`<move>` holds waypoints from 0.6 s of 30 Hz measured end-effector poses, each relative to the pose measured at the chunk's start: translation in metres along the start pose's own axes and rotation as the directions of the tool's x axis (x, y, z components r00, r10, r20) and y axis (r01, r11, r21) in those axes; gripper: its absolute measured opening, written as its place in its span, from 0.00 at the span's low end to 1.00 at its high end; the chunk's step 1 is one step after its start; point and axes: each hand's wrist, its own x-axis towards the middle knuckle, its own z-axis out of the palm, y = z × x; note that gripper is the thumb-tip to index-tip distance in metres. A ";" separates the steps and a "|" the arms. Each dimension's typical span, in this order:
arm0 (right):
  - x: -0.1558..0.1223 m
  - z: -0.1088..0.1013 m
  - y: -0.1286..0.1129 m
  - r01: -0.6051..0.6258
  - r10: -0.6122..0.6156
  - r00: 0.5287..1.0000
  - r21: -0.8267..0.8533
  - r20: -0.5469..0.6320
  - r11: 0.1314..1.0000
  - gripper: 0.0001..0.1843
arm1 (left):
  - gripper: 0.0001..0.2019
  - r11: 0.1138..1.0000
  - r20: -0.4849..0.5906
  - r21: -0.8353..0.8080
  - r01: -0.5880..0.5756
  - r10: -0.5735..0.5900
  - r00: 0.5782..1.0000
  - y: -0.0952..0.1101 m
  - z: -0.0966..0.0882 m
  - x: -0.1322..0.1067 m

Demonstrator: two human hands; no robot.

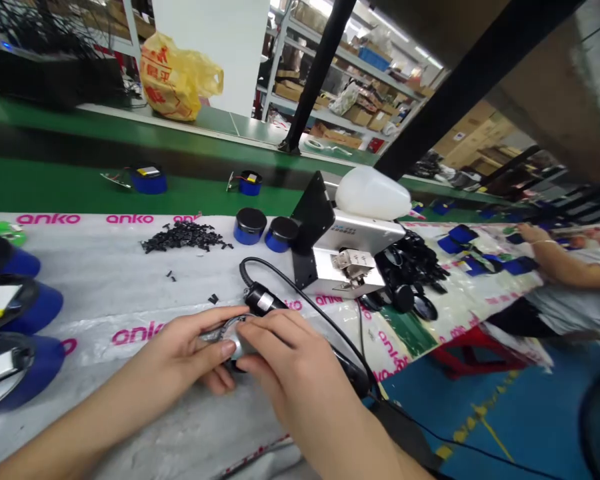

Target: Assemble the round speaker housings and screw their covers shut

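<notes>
My left hand [193, 347] is closed around a small round part with a dark rim and a greyish, shiny face [233, 331]. The fingertips of my right hand [300, 360] press on the same part from the right and cover much of it. Just beyond and beneath my right hand lies a black corded electric screwdriver [264, 300], its middle hidden by the hand. A few tiny black pieces [213, 299] lie on the white sheet past my left hand, with a heap of them [187, 237] farther back.
Blue cups with batteries [45, 303] line the left edge. Two black-topped blue cups [250, 225] stand beside a metal machine [347, 267] bearing a white plastic container [373, 193]. Black round parts [415, 267] are piled right of it. A co-worker's arm [555, 257] reaches in at far right.
</notes>
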 end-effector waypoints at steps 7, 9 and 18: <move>0.002 0.001 0.006 -0.028 0.028 1.000 0.055 0.002 0.998 0.11 | 0.25 0.997 -0.066 0.054 -0.052 0.056 0.996 0.004 0.010 -0.002; 0.003 0.003 0.007 -0.010 0.010 1.000 0.055 -0.004 0.998 0.10 | 0.25 0.999 -0.044 0.033 -0.032 0.034 0.998 0.006 0.010 -0.001; -0.027 -0.020 0.016 0.024 -0.018 0.999 0.128 -0.048 0.992 0.16 | 0.23 0.996 0.005 0.028 0.081 -0.081 0.997 0.019 0.012 0.002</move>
